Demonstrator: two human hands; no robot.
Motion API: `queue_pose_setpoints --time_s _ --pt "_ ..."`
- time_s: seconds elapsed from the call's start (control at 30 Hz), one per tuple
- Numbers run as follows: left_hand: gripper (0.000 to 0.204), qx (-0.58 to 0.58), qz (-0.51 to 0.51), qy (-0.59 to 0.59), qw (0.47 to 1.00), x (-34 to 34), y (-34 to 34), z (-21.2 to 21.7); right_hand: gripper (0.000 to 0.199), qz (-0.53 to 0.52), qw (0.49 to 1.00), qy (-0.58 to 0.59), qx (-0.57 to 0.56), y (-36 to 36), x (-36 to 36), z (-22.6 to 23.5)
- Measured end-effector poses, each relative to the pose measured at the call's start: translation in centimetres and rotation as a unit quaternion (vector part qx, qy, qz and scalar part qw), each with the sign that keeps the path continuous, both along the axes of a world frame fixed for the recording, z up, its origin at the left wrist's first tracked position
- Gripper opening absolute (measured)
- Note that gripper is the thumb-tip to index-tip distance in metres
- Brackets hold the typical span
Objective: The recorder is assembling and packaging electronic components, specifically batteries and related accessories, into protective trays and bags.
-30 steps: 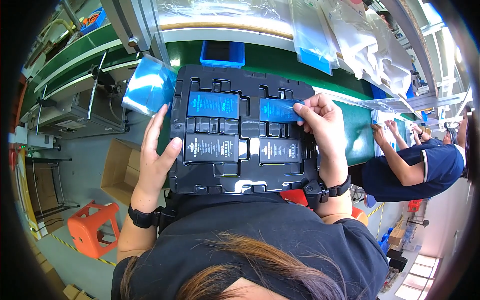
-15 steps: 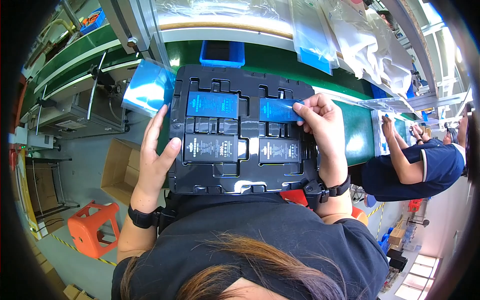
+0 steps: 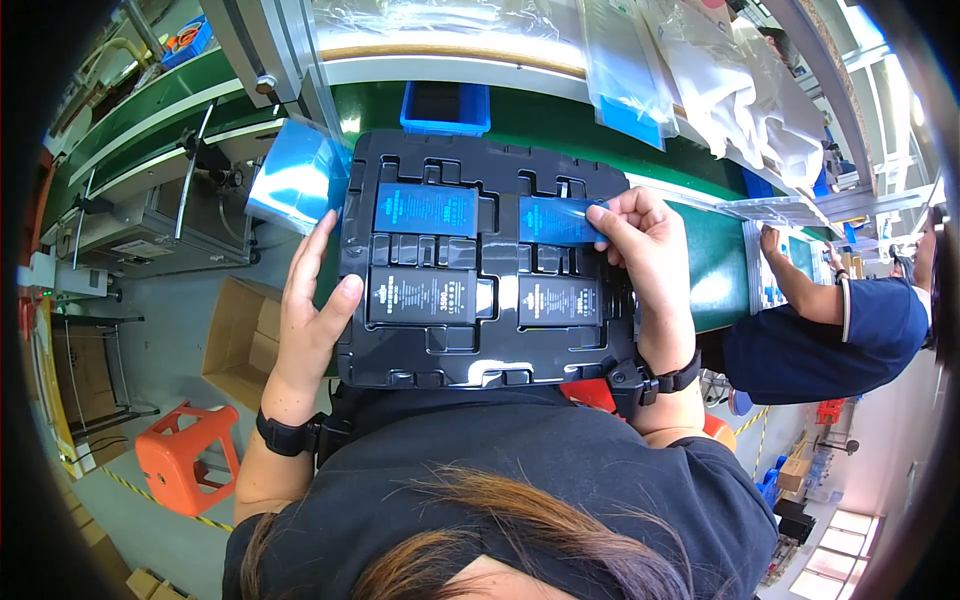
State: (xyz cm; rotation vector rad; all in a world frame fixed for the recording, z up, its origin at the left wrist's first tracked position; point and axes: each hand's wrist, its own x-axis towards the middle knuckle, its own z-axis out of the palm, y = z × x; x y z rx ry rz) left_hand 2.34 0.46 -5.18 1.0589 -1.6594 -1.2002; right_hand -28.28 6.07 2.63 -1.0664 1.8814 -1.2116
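Head cam: blk plastic tray in front of torso, 4 flat battery packs in its recesses, 2x2. R hand: thumb + fingers pinching R end of blue film over upper-R pack. Upper-L pack also blue-faced; lower-L pack & lower-R pack dk grey w/ pale print. L hand unclenched, thumb spread, at tray's L edge. Glossy blue sheet just beyond L fingertips. Blue bin behind tray.

Right fingers pinching blue battery, left fingers spread, black tray between
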Motion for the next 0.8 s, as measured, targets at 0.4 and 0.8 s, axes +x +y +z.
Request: queue_pose_setpoints --time_s 0.4,0.8 --pt "0.067 -0.001 -0.002 -0.004 1.0 0.0 -0.1 -0.1 0.012 0.015 0.998 0.063 0.004 -0.2 0.1 -0.6" --pt "0.066 0.026 0.0 -0.005 1.0 0.1 0.0 -0.1 0.018 0.038 0.931 0.363 0.025 0.1 1.2 0.7"
